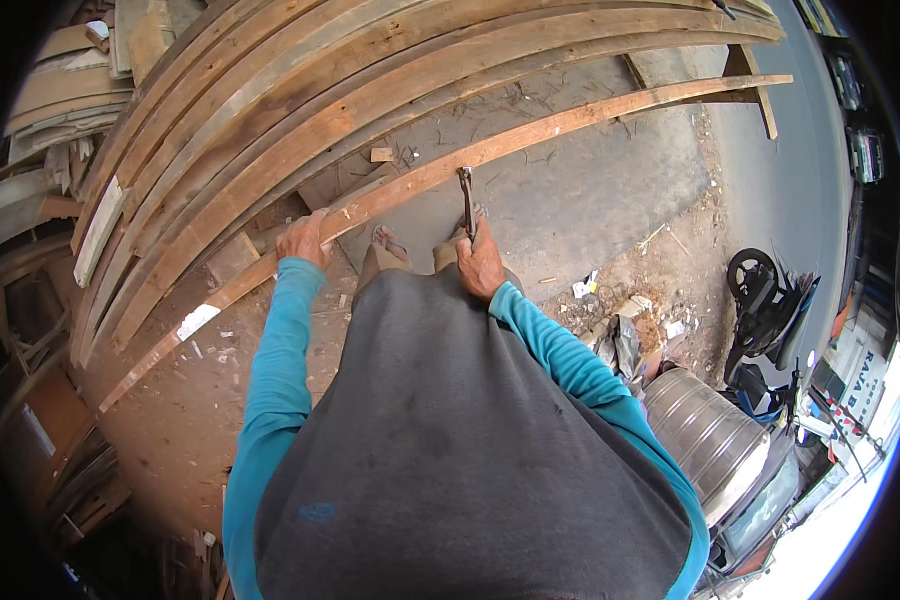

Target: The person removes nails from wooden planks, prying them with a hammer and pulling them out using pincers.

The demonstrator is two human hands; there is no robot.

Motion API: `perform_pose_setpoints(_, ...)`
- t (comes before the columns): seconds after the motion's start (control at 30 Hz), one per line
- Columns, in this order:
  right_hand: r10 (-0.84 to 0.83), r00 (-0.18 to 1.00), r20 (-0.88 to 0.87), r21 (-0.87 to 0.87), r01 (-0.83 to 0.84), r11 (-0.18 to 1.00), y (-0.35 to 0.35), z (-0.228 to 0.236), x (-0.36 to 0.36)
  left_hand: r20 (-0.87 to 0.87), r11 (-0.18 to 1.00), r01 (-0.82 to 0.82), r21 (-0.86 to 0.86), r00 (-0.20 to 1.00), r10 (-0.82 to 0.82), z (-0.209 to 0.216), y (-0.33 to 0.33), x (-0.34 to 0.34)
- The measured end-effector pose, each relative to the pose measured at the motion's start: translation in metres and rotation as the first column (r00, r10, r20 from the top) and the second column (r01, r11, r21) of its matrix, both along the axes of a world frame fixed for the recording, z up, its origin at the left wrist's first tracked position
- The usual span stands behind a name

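Your right hand grips the slender dark-metal tool, its head at the near edge of the long brown wooden plank before you. Your left hand clasps the plank; brace firmly.

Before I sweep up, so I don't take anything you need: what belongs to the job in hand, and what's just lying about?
Job, apparently:
long plank, held by the left hand
pincers, in the right hand

Merely around:
white scrap
ribbed metal drum
black motorbike
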State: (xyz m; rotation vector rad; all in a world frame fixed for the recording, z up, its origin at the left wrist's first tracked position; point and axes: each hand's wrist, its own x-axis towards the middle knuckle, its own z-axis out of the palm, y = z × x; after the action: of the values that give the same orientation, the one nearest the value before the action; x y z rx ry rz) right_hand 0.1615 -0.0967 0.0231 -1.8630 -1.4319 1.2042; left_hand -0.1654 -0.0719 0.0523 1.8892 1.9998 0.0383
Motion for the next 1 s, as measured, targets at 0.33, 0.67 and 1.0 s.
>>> perform_pose_setpoints(0.33,-0.1,0.906,-0.411,-0.474,-0.118,0.873,0.031,0.091,0.049,-0.026,1.0,-0.008,-0.009,1.0,0.008,-0.004,-0.011,0.001)
perform_pose_setpoints(0.67,-0.1,0.884,-0.457,-0.654,-0.258,0.711,0.06,0.12,0.022,-0.038,0.991,-0.057,0.123,0.997,0.062,-0.004,-0.028,0.014)
perform_pose_setpoints(1.0,-0.417,0.765,-0.491,-0.7,-0.061,0.712,0.053,0.115,-0.021,0.033,0.972,-0.111,0.209,0.994,0.106,-0.013,-0.016,0.008)
